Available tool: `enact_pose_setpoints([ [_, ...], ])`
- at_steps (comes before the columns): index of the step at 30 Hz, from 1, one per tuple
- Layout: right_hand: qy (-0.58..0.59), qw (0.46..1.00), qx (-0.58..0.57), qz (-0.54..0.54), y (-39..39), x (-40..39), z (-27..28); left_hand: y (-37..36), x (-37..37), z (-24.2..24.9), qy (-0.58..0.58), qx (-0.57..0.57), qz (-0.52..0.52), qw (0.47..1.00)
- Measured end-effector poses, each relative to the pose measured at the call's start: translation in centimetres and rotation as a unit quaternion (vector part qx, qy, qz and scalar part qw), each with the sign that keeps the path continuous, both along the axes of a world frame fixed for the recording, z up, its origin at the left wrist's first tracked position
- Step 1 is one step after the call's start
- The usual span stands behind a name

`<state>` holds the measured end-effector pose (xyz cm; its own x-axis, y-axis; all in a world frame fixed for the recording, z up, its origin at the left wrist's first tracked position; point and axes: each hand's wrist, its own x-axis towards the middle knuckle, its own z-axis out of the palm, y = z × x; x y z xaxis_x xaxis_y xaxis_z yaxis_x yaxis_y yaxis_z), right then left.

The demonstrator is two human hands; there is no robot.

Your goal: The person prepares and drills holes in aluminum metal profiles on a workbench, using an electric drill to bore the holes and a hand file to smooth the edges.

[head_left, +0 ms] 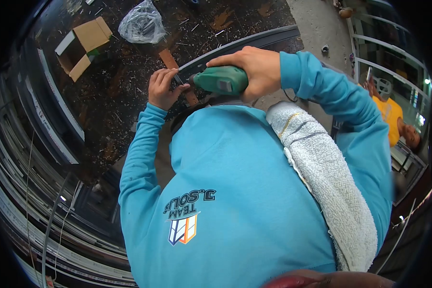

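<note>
My right hand [259, 71] is wrapped round a green power drill [221, 80], its index finger stretched along the top of the body. The drill's nose points left, toward my left hand [162, 90]. Thumb and fingers of that hand close on the end of a long dark profile [245, 45], right by the drill's tip. A brown wooden strip [168, 58] lies under the work, crossing beneath the profile's end. The exact contact between the drill tip and the piece is too small to make out.
An open cardboard box [92, 34] and a clear plastic bag [141, 23] lie on the dark, chip-strewn table [125, 72]. Long profiles [29, 182] are stacked at left. A white towel [321, 177] hangs over my shoulder. A person in yellow [390, 117] is at far right.
</note>
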<state>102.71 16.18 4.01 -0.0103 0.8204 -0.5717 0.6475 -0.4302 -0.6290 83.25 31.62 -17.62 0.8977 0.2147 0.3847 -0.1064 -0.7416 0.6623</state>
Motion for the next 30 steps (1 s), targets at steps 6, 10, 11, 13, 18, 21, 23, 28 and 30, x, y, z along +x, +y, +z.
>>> enact_pose_setpoints([
  [6, 0.003, 0.998, 0.004, 0.056, 0.6, 0.3, 0.8, 0.0, -0.5, 0.0, -0.004, -0.003, 0.017, 1.000],
  [10, -0.030, 0.997, 0.016, 0.069, 0.4, 0.2, 0.8, -0.2, -0.3, -2.5, -0.032, 0.013, 0.001, 0.999],
  [11, -0.031, 0.998, 0.018, 0.059, 0.5, 0.1, 0.8, -0.1, -0.2, -3.4, -0.040, 0.031, -0.007, 0.999],
  [13, -0.030, 0.997, 0.046, 0.053, 0.6, 0.1, -0.4, 0.1, 0.2, -2.5, -0.047, 0.008, -0.030, 0.998],
  [18, -0.067, 0.990, 0.052, 0.115, 1.1, -0.3, -0.3, 0.4, -0.1, -2.0, -0.057, 0.006, -0.044, 0.997],
  [21, -0.086, 0.981, 0.071, 0.161, 0.8, -0.4, 0.3, 0.4, -0.2, -1.7, -0.033, 0.013, -0.036, 0.999],
  [23, -0.091, 0.974, 0.072, 0.194, 0.7, -0.1, 0.4, -0.2, -0.2, -1.5, -0.025, 0.012, -0.024, 0.999],
  [28, -0.036, 0.981, 0.098, 0.165, 0.1, 0.9, -1.2, 0.0, -0.1, -1.1, 0.020, 0.006, -0.015, 1.000],
  [30, 0.023, 0.991, 0.031, 0.126, 0.5, 2.0, -1.3, 0.0, -0.2, -1.1, 0.034, 0.014, -0.018, 0.999],
])
